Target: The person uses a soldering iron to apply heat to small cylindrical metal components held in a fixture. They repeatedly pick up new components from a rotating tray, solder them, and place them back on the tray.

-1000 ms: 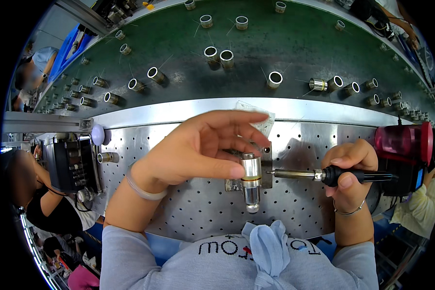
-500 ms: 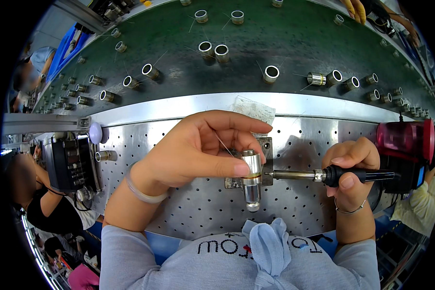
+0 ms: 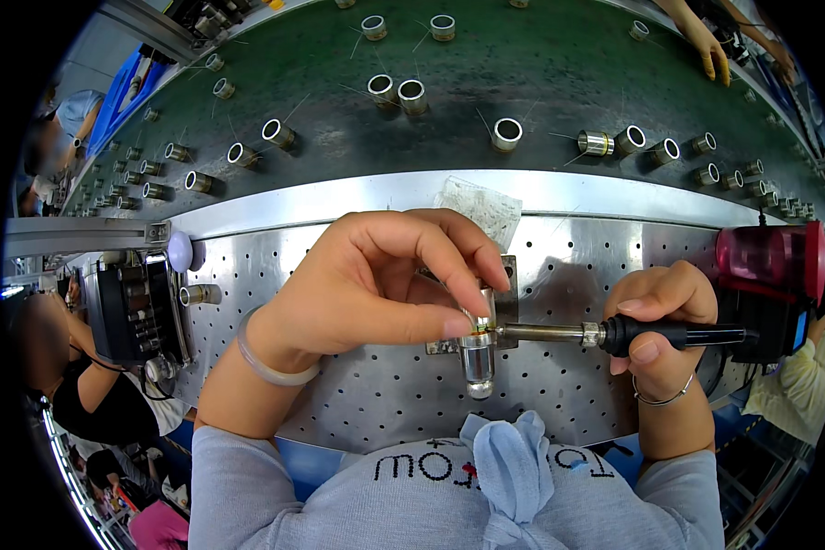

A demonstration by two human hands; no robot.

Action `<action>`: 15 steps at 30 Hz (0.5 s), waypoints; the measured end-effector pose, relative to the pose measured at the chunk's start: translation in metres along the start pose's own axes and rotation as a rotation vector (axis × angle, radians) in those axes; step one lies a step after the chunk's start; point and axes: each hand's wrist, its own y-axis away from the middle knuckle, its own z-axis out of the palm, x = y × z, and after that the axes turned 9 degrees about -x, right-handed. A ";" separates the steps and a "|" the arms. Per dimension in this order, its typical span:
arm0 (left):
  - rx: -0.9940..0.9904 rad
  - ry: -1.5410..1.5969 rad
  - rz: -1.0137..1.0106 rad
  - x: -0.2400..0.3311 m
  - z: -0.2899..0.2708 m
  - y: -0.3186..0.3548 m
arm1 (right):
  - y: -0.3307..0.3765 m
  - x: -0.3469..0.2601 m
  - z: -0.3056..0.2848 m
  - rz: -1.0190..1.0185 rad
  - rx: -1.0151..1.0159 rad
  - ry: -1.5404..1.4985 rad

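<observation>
Between thumb and fingers, my left hand [image 3: 357, 289] pinches a shiny metal cylinder [image 3: 478, 359] with a rounded lower end and a thin yellowish ring around its middle. The fingers hide much of its upper part. My right hand [image 3: 665, 316] grips the black handle of a soldering iron [image 3: 545, 334], which points left. Its tip meets the cylinder's right side near the ring, apparently touching it. A small metal block [image 3: 510, 275] lies on the plate behind the cylinder, partly covered.
Several metal sleeves with thin wires stand on the green belt [image 3: 339, 55] beyond the perforated plate [image 3: 568, 403]. A single sleeve [image 3: 195, 294] and a black device [image 3: 124, 312] are left; a red translucent container [image 3: 765, 261] is right. Another person's hand [image 3: 706, 53] hangs over the belt.
The soldering iron has moved left, its tip now at the cylinder. My left index finger has come down onto the cylinder's upper part. The other person's hand reaches farther over the belt.
</observation>
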 end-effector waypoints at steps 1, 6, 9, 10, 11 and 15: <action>0.003 -0.021 0.005 0.000 0.000 0.000 | 0.000 0.000 0.000 0.003 -0.001 0.005; -0.005 -0.041 0.061 -0.002 0.000 0.001 | 0.001 0.001 -0.001 -0.021 -0.022 0.047; -0.014 -0.060 0.069 -0.002 -0.002 0.001 | 0.001 0.003 -0.003 -0.049 -0.049 0.074; -0.016 -0.067 0.070 -0.003 -0.003 0.002 | 0.001 0.002 -0.003 -0.049 -0.054 0.077; -0.017 -0.064 0.068 -0.002 -0.003 0.002 | 0.001 0.002 -0.003 -0.048 -0.060 0.080; -0.028 -0.058 0.063 -0.004 -0.006 0.002 | 0.002 0.005 -0.003 -0.058 -0.052 0.018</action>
